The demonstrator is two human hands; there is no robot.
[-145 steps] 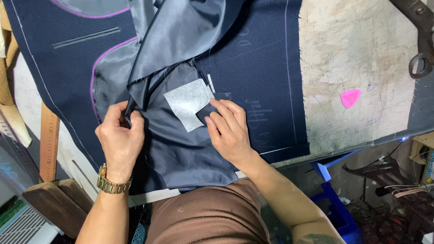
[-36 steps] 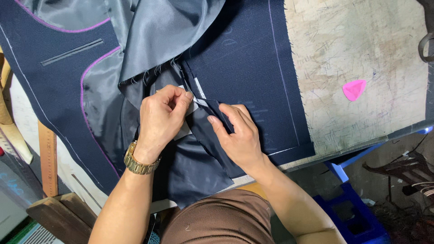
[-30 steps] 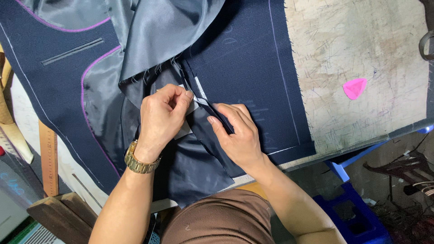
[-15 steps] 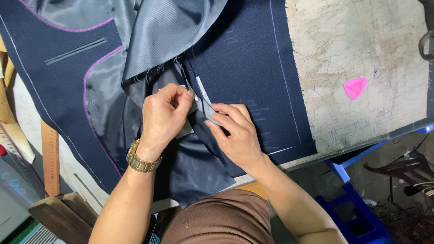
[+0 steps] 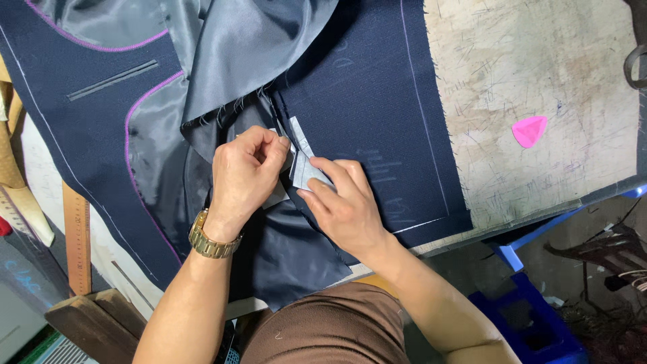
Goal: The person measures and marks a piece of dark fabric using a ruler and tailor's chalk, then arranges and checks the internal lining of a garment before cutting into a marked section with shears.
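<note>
A navy jacket panel (image 5: pixel 364 101) with grey satin lining (image 5: pixel 249 40) and purple piping lies spread on the worktable. My left hand (image 5: pixel 246 172), with a gold watch on the wrist, pinches the edge of a small pale grey fabric piece (image 5: pixel 302 165) at the lining's frayed seam. My right hand (image 5: pixel 344 202) presses down on the same piece with its fingers flat, right beside the left hand. Most of the pale piece is hidden under both hands.
A pink tailor's chalk (image 5: pixel 529 130) lies on the bare, scuffed table top (image 5: pixel 539 67) to the right. A wooden ruler (image 5: pixel 76 243) lies at the left edge. Blue crates (image 5: pixel 532 317) stand below the table's front edge. Scissor handles (image 5: pixel 633 64) show at the far right.
The pale fabric piece, earlier lying open on the lining, is now folded narrow between both hands. My left hand moved from the lining's left edge onto it; lately only small finger shifts.
</note>
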